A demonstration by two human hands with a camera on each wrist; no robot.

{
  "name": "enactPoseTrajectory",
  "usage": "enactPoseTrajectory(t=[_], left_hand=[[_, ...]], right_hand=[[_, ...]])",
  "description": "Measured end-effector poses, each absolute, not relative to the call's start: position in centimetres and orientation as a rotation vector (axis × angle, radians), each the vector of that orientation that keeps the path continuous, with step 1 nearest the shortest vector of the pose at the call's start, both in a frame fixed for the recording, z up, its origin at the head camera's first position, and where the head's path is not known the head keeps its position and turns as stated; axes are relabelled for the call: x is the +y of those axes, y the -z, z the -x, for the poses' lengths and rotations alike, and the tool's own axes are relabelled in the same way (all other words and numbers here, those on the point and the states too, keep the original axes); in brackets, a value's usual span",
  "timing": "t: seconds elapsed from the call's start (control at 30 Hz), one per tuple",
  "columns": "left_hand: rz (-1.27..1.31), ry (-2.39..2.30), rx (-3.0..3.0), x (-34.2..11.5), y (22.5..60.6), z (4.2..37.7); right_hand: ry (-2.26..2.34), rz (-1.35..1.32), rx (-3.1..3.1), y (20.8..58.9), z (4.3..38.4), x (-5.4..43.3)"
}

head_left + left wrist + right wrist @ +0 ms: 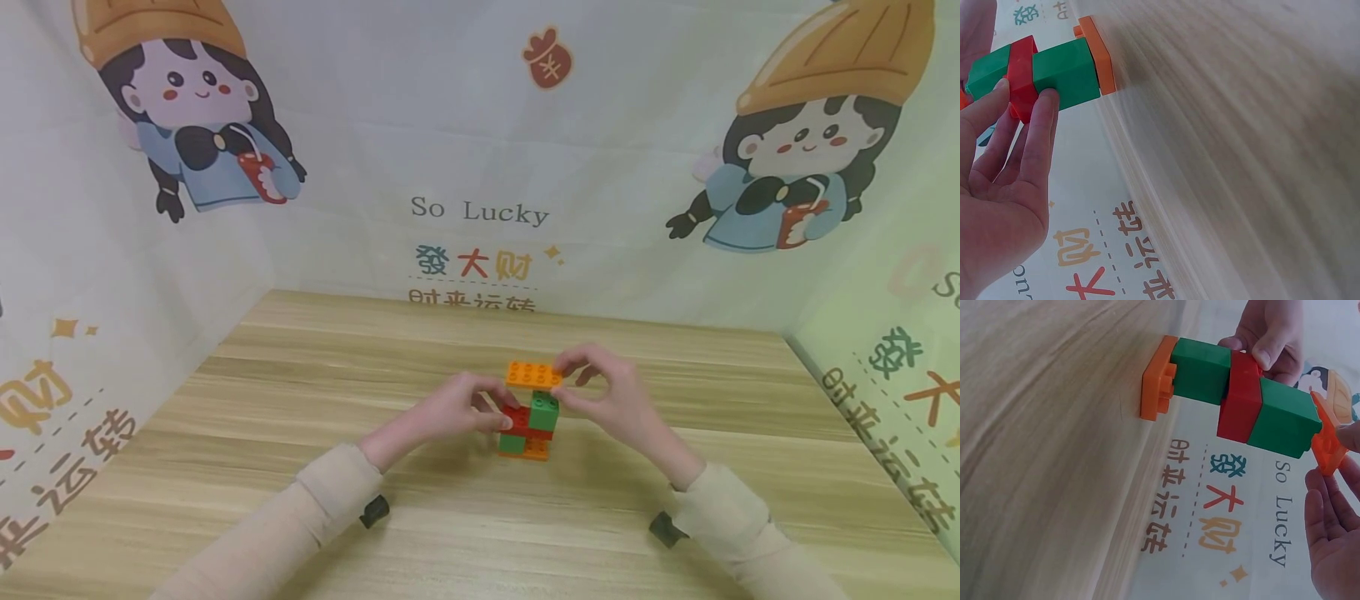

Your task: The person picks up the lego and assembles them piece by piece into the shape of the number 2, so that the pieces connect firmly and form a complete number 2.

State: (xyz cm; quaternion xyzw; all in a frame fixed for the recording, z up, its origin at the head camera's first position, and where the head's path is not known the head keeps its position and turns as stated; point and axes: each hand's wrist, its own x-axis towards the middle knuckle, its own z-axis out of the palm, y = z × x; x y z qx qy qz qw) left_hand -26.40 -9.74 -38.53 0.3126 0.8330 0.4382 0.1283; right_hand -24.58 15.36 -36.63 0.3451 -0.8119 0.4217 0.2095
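A small stack of toy building bricks stands on the table. Its base is a flat orange brick [1155, 381], bearing a lower green brick [1200, 370] on one end. Across that lies a red brick [1240, 397], topped by an upper green brick [543, 414] set to the right. My left hand [459, 410] grips the red brick from the left, thumb and fingers on its sides. My right hand [617, 396] pinches the right end of another flat orange brick [528, 374], held over the upper green brick, slightly tilted in the right wrist view.
The wooden table [300, 367] spreads out around the stack. Behind it and along both sides hangs a printed white cloth [480, 150] with cartoon figures and lettering. Small black devices [373, 510] show beneath both sleeves.
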Motion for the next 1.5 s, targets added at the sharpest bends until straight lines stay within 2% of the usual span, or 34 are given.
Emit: enactPoseTrajectory(t=[0.8,1.5], left_hand=[[-0.872,-1.285,2.438,-9.8,38.5,26.3],[-0.850,-1.283,2.433,-9.8,38.5,26.3]], right_hand=[[-1.214,-0.993,-2.264,38.7,24.2,15.6],[-1.187,-0.993,-2.360,38.7,24.1,15.9]])
